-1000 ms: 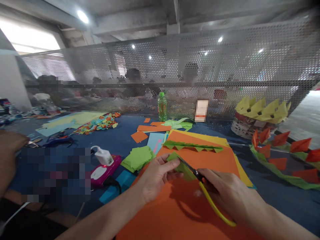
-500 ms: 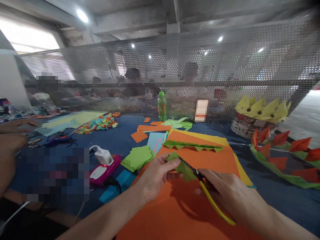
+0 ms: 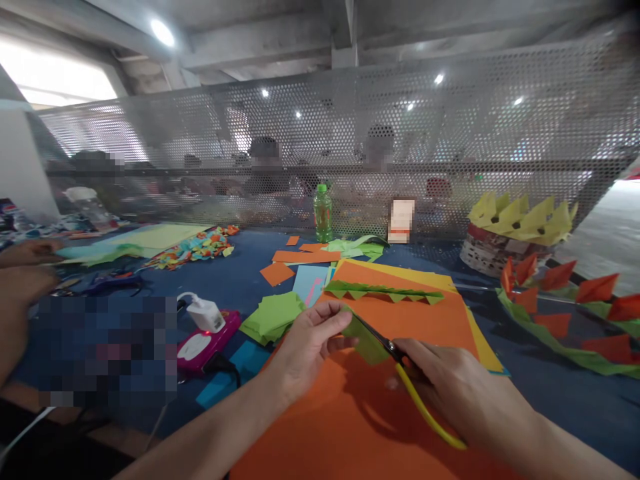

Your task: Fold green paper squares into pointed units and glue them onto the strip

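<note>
A small green piece of paper (image 3: 369, 343) is pinched between the thumb and fingers of my left hand (image 3: 320, 340). My right hand (image 3: 445, 380) grips yellow-handled scissors (image 3: 425, 407), whose dark blades lie along the upper edge of that paper. Both hands are over a large orange sheet (image 3: 310, 433). Just beyond them, a green strip with a zigzag edge (image 3: 385, 292) rests on the orange paper. A stack of green paper squares (image 3: 274, 317) sits to the left of my left hand.
A magenta power strip (image 3: 213, 343) with a white charger (image 3: 205, 314) is at the left. Behind stand a green bottle (image 3: 323, 215) and a perforated metal screen (image 3: 310, 133). Paper crowns, one yellow (image 3: 523, 220) and one red-green (image 3: 560, 327), stand right. Another person's arm (image 3: 17, 293) reaches in.
My hands stay almost in place, the scissors still at the green paper's edge. At far left, the other person's hand has shifted and a light green-blue sheet there now looks lifted or bent.
</note>
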A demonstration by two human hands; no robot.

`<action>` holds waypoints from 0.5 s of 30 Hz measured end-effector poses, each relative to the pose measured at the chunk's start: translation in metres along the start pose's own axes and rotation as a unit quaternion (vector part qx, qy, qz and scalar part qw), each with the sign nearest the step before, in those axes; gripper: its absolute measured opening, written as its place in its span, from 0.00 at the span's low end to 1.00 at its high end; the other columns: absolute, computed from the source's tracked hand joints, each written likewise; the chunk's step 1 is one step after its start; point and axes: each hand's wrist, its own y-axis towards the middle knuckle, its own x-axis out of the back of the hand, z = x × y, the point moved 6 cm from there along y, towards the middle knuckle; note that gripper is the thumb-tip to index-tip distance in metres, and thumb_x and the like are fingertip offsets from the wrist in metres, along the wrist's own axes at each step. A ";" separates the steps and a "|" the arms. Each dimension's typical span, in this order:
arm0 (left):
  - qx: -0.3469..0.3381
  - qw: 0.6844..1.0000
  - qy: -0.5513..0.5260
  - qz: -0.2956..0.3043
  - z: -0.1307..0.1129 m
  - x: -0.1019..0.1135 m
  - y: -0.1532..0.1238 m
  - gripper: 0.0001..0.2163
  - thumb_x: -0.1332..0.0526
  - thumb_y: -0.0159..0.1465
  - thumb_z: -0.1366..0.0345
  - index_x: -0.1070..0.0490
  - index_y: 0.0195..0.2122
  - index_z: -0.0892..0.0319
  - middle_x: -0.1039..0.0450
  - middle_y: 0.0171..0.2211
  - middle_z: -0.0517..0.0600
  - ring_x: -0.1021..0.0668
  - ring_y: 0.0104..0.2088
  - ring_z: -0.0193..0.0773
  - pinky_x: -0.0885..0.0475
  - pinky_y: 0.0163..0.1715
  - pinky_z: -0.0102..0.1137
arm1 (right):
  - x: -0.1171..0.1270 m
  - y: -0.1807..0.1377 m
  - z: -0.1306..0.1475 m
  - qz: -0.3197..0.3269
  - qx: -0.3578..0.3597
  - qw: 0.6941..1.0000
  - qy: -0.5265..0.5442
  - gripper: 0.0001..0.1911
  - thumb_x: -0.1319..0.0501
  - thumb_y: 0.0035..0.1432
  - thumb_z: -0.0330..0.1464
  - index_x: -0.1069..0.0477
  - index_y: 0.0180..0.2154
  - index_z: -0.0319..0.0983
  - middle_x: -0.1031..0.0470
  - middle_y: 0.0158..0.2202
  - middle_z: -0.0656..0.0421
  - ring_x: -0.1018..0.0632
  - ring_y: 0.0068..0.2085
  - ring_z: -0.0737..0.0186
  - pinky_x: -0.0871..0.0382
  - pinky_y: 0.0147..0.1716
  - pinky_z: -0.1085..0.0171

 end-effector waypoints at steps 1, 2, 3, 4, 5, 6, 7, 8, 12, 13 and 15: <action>0.000 1.000 0.000 0.003 0.000 -0.001 0.000 0.04 0.34 0.70 0.67 0.26 0.39 0.63 0.25 0.38 0.48 0.21 0.37 0.37 0.21 0.39 0.35 | 0.001 0.000 0.000 -0.003 -0.002 1.000 -0.003 0.09 0.49 0.71 0.32 0.31 0.44 0.41 0.24 0.22 0.63 0.23 0.19 0.65 0.45 0.16 0.70; 0.000 1.000 0.000 0.007 0.000 -0.001 0.000 0.04 0.34 0.70 0.67 0.26 0.39 0.63 0.25 0.38 0.48 0.21 0.37 0.37 0.22 0.39 0.35 | 0.001 0.000 0.001 -0.004 -0.004 1.000 -0.005 0.08 0.49 0.70 0.32 0.31 0.44 0.42 0.24 0.21 0.64 0.23 0.18 0.65 0.46 0.15 0.70; -0.001 1.000 0.000 0.009 0.001 -0.002 0.000 0.05 0.34 0.70 0.67 0.26 0.39 0.63 0.25 0.38 0.48 0.21 0.37 0.37 0.22 0.39 0.36 | 0.001 0.000 0.001 -0.005 -0.006 1.000 -0.008 0.08 0.49 0.70 0.32 0.31 0.44 0.42 0.25 0.21 0.64 0.24 0.18 0.65 0.47 0.15 0.70; 0.000 1.000 -0.001 0.011 0.001 -0.002 0.001 0.05 0.34 0.70 0.67 0.26 0.39 0.63 0.25 0.38 0.48 0.20 0.37 0.37 0.22 0.40 0.36 | 0.002 0.000 0.002 -0.006 -0.006 1.000 -0.010 0.08 0.49 0.70 0.32 0.32 0.44 0.42 0.25 0.21 0.64 0.24 0.18 0.65 0.48 0.14 0.69; 0.000 1.000 -0.002 0.012 0.001 -0.002 0.001 0.05 0.34 0.70 0.67 0.26 0.39 0.63 0.24 0.38 0.48 0.20 0.38 0.38 0.22 0.40 0.36 | 0.002 0.000 0.002 -0.007 -0.008 1.000 -0.013 0.08 0.49 0.70 0.32 0.32 0.43 0.42 0.25 0.20 0.64 0.24 0.18 0.65 0.49 0.14 0.69; 0.000 1.000 -0.003 0.013 0.001 -0.002 0.001 0.04 0.34 0.70 0.67 0.26 0.39 0.63 0.24 0.38 0.48 0.20 0.38 0.38 0.22 0.41 0.37 | 0.002 0.000 0.001 -0.009 -0.010 1.000 -0.016 0.08 0.49 0.70 0.32 0.32 0.43 0.42 0.26 0.20 0.64 0.24 0.18 0.65 0.50 0.14 0.69; 0.001 1.000 -0.004 0.014 0.001 -0.003 0.001 0.04 0.34 0.70 0.68 0.26 0.39 0.63 0.24 0.39 0.49 0.20 0.38 0.38 0.22 0.41 0.37 | 0.002 0.000 0.001 -0.010 -0.011 1.000 -0.018 0.09 0.50 0.70 0.32 0.32 0.43 0.42 0.26 0.19 0.64 0.25 0.17 0.65 0.50 0.14 0.69; 0.003 1.000 -0.004 0.016 0.001 -0.003 0.001 0.04 0.34 0.69 0.68 0.26 0.39 0.63 0.24 0.39 0.49 0.20 0.39 0.38 0.22 0.41 0.37 | 0.002 0.000 0.001 -0.011 -0.012 1.000 -0.019 0.09 0.50 0.70 0.32 0.32 0.42 0.42 0.27 0.19 0.64 0.25 0.17 0.65 0.50 0.14 0.69; 0.008 1.000 -0.005 0.019 0.001 -0.003 -0.001 0.04 0.34 0.69 0.68 0.26 0.39 0.63 0.24 0.40 0.49 0.20 0.39 0.38 0.22 0.41 0.37 | -0.001 -0.001 0.000 -0.021 -0.012 1.000 -0.015 0.09 0.50 0.71 0.34 0.32 0.42 0.42 0.28 0.18 0.64 0.25 0.17 0.65 0.50 0.14 0.69; 0.009 1.000 -0.005 0.020 0.001 -0.003 -0.001 0.04 0.34 0.69 0.68 0.26 0.39 0.63 0.24 0.39 0.49 0.20 0.38 0.38 0.22 0.41 0.36 | -0.001 -0.001 0.000 -0.028 -0.014 0.999 -0.013 0.09 0.50 0.72 0.35 0.32 0.42 0.43 0.28 0.18 0.65 0.26 0.16 0.65 0.50 0.14 0.69; 0.009 1.000 -0.008 0.021 0.001 -0.004 -0.002 0.04 0.34 0.69 0.68 0.26 0.38 0.63 0.24 0.39 0.49 0.20 0.38 0.37 0.22 0.40 0.36 | -0.001 -0.002 0.000 -0.031 -0.019 0.999 -0.010 0.09 0.49 0.72 0.37 0.32 0.42 0.43 0.29 0.18 0.65 0.27 0.15 0.65 0.51 0.14 0.69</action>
